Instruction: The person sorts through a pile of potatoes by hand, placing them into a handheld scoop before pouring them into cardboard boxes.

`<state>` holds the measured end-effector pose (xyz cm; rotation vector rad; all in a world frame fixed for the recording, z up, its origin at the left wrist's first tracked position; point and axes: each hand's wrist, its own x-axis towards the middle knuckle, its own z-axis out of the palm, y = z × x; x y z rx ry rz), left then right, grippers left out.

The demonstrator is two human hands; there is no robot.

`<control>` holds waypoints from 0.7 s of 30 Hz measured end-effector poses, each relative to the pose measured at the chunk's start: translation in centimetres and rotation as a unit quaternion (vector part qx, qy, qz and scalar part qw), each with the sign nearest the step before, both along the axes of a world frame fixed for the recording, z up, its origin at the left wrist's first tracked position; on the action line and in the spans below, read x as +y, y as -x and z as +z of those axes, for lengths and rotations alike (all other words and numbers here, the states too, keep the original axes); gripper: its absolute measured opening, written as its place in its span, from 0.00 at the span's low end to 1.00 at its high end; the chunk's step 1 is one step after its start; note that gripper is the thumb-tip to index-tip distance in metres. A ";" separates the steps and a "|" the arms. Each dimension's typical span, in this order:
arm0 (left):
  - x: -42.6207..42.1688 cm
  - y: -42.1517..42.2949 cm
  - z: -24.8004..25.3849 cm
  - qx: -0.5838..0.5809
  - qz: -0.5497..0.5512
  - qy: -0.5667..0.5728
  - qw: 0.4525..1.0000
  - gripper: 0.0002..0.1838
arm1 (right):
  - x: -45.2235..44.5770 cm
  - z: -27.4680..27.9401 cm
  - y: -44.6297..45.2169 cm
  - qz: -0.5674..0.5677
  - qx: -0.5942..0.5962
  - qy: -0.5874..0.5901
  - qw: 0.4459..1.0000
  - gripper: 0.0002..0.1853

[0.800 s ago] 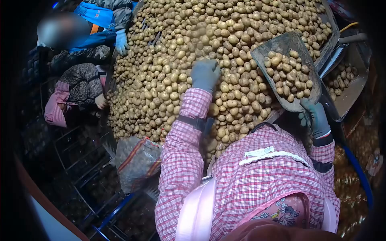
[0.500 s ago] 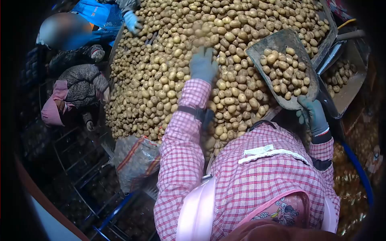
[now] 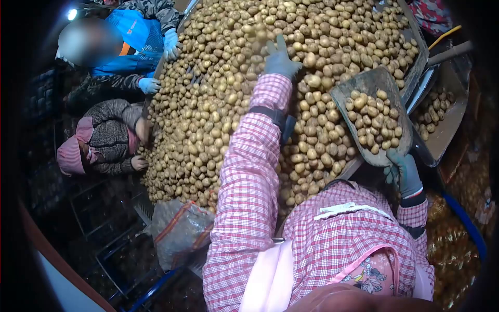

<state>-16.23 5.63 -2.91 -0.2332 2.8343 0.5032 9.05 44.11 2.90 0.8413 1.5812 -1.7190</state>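
Reaching over the heaped potatoes [image 3: 208,125], we hold our left hand [image 3: 282,63] spread; the next move likely calls for curling it. We cannot tell whether our right hand [image 3: 405,174], against the scoop [image 3: 370,80], grips it.

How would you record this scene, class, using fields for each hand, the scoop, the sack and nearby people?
left hand: gloved, open, over the potato pile
right hand: gloved, at the near end of the scoop, grip partly hidden
scoop: loaded with potatoes
sack: beside the left sleeve
person in blue: at the pile's left edge
person in pink cap: same edge
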 end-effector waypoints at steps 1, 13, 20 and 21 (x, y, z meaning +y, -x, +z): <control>1.1 0.2 1.2 -0.010 0.016 0.003 1.000 0.66 | 0.1 -0.1 0.0 -0.009 -0.004 0.012 1.000 0.16; 7.6 6.3 1.0 0.019 0.005 -0.116 0.993 0.65 | -0.8 0.7 1.7 0.000 -0.009 -0.036 0.999 0.18; 4.8 0.6 2.3 0.162 -0.106 -0.182 0.964 0.42 | -1.3 1.4 2.4 -0.003 0.003 -0.019 1.000 0.20; 2.4 -0.8 1.8 0.207 -0.097 -0.173 0.958 0.36 | -1.3 1.2 2.4 -0.006 0.007 -0.013 1.000 0.20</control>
